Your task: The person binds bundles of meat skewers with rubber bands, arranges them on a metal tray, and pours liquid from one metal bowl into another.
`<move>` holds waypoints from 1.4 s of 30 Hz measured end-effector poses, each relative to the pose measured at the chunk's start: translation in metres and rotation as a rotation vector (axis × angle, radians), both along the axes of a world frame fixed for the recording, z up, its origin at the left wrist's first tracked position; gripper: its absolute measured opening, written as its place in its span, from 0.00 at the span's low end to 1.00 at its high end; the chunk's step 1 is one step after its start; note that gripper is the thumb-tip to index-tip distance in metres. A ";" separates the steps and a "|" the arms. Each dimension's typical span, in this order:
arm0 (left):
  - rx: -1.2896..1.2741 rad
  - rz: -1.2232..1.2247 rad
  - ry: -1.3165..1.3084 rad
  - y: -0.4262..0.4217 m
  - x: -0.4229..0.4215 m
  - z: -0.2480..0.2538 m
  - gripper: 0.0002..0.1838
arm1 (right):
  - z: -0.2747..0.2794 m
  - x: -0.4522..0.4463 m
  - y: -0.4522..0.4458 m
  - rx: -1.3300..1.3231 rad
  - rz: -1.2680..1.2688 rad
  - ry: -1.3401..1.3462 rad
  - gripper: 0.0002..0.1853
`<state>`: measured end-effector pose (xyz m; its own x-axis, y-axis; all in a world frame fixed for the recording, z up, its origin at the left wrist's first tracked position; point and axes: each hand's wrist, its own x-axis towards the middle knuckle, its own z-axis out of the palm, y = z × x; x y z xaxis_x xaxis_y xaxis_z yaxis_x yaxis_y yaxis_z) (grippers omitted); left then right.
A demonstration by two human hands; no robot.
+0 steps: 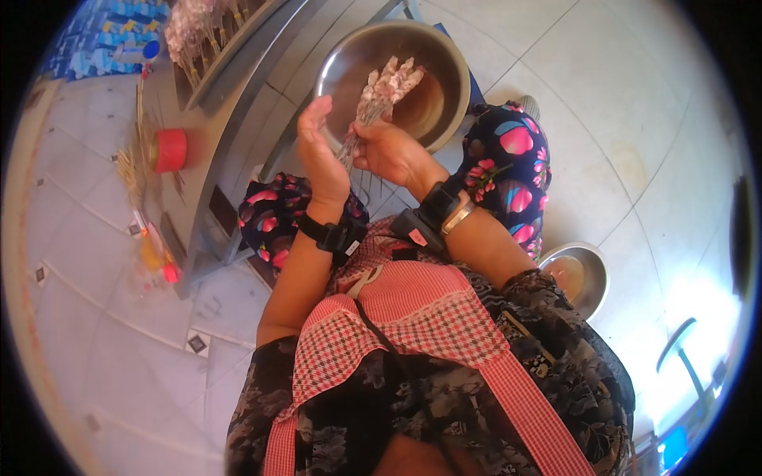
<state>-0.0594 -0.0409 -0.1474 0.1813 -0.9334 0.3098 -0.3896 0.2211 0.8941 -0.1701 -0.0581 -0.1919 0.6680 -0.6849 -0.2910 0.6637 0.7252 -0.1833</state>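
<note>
Right hand [390, 153]: closed, thumb and fingers pinching a bundle of meat skewers [389, 83] low on the thin sticks. Left hand [324, 163]: open, fingers raised and loosely together, just beside the sticks on their left; no grip seen, contact unclear.

Long axis of bundle: slantwise. Meat ends point forward and slightly right, away from both hands; bare ends run back and left, between the two palms. Right hand is the nearer, being on the sticks; left hand flanks the bare ends.

Containers. Large metal basin [460, 71] just ahead of both hands, meat ends over its opening; whether they touch it, cannot tell. Brownish wet patch or shallow liquid inside. Smaller metal bowl [601, 278] behind and well to the right of the right hand, something pinkish in it, too blurred to name.

Left of the left hand, desk [202, 131] with red tin [169, 151] and loose sticks [141, 135]. Farther ahead-left, more meat skewers [190, 32] in a tray [230, 55].
</note>
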 end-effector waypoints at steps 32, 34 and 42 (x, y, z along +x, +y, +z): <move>0.588 -0.274 0.847 0.083 0.022 0.026 0.22 | 0.053 -0.008 0.033 -0.773 0.046 0.524 0.09; 0.516 -0.265 0.710 0.085 0.033 0.028 0.22 | 0.063 -0.005 0.041 -1.036 0.006 0.842 0.10; 0.635 -0.339 0.452 0.088 0.048 0.084 0.22 | 0.118 -0.015 0.042 -2.037 -0.507 1.252 0.14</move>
